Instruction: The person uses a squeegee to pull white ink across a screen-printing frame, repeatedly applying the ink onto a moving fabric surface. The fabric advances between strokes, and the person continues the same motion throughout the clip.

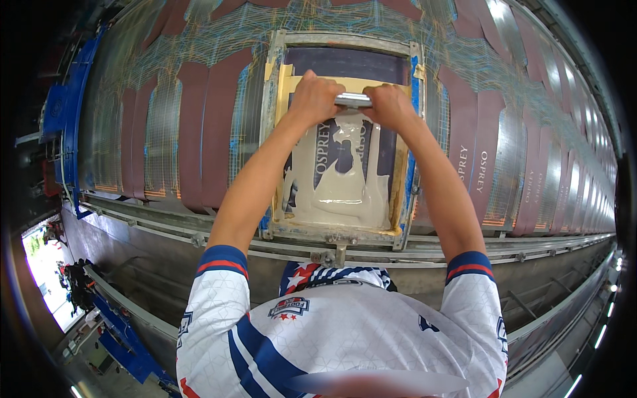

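My left hand [314, 99] and my right hand [391, 106] are both closed round the metal handle of a squeegee [353, 99]. It lies crosswise over the far half of a screen-printing frame [270, 106]. Pale grey ink [338, 196] is spread thick and glossy on the mesh between my forearms, with dark patches and lettering showing through it. Beyond the squeegee, a band of yellowish tape and a dark purple strip of screen [348, 63] are visible. My fists hide the squeegee's ends, and its blade edge cannot be made out.
Maroon fabric pieces [192, 132] lie in rows along the long print table, some on the right [488, 139] bearing pale lettering. A metal rail [504, 243] runs along the near edge. Blue machinery [73, 113] stands at the left end, and a walkway passes beside the table.
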Motion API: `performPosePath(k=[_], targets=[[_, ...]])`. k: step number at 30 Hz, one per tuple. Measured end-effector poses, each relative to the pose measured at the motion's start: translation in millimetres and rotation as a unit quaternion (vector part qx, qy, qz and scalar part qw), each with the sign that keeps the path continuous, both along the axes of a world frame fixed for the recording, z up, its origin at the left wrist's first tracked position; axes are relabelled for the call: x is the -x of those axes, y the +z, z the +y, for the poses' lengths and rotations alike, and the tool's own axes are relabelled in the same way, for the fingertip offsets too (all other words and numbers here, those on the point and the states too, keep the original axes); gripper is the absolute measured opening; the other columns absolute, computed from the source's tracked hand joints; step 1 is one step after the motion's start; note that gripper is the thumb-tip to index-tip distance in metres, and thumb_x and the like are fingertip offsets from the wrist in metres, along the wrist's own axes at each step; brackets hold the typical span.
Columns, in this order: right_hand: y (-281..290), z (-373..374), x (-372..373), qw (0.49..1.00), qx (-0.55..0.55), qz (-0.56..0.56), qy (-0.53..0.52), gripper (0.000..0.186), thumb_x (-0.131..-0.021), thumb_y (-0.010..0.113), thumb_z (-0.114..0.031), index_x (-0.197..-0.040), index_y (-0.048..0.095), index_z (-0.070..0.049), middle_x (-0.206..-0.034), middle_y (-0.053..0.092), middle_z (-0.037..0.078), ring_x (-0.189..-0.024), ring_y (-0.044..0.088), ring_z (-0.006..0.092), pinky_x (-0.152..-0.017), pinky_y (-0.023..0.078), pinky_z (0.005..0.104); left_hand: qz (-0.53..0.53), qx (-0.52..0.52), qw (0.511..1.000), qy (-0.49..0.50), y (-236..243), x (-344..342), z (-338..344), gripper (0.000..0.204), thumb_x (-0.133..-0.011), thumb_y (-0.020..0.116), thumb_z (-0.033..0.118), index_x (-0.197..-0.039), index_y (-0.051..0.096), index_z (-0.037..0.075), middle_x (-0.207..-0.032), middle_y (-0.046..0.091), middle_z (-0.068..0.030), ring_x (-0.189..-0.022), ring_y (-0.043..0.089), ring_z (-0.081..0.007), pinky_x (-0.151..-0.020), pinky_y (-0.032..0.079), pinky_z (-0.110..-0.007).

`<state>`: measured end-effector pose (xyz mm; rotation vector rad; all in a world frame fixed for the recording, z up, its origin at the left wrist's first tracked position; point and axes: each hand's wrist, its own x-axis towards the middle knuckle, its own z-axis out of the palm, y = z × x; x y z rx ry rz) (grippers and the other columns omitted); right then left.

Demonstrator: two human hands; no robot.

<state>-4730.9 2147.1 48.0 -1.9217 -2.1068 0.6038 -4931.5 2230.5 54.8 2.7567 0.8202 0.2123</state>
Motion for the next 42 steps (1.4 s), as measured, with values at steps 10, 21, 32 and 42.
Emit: performPosePath(k=[10, 21, 32, 42], targets=[[-3, -6, 7, 1.000, -0.016, -0.016, -0.014, 0.017, -0.078, 0.075, -0.022, -0.088, 0.070, -0.008, -0.080, 0.071, 0.018, -0.080, 0.070, 0.0380, -0.078, 0.056, 0.0469, -0.033, 0.012, 0.999, 0.013, -10, 0, -7, 0.012, -0.073, 0.079, 0.021, -0.078, 0.070, 0.016, -0.078, 0.070, -0.0025, -0.078, 0.067, -0.0245, -0.078, 0.042, -0.040], [21, -207, 105, 1.000, 0.003, 0.016, 0.022, 0.033, -0.074, 0.078, -0.024, -0.099, 0.068, -0.004, -0.094, 0.069, 0.014, -0.099, 0.064, 0.0325, -0.093, 0.048, 0.0438, -0.084, 0.033, 0.996, 0.012, 9, 102, -207, 0.022, -0.064, 0.074, 0.006, -0.083, 0.065, 0.013, -0.084, 0.062, -0.0022, -0.082, 0.061, -0.0230, -0.079, 0.041, -0.039], [-29, -175, -39, 0.864, -0.087, 0.089, -0.488, 0.039, -0.094, 0.068, -0.032, -0.121, 0.066, -0.004, -0.118, 0.068, 0.021, -0.109, 0.063, 0.0388, -0.093, 0.048, 0.0467, -0.029, 0.046, 0.997, 0.046, 28, 98, -221, 0.044, -0.061, 0.083, 0.013, -0.103, 0.070, 0.011, -0.099, 0.066, -0.0026, -0.093, 0.061, -0.0225, -0.088, 0.041, -0.038], [-11, -159, -20, 0.847, -0.072, 0.195, -0.490, 0.032, -0.095, 0.068, -0.032, -0.103, 0.071, -0.001, -0.093, 0.072, 0.017, -0.087, 0.068, 0.0305, -0.081, 0.051, 0.0415, -0.075, 0.036, 0.996, 0.041, 34, 133, -207, 0.027, -0.064, 0.076, 0.012, -0.090, 0.070, 0.013, -0.092, 0.065, -0.0007, -0.093, 0.062, -0.0222, -0.089, 0.042, -0.038]])
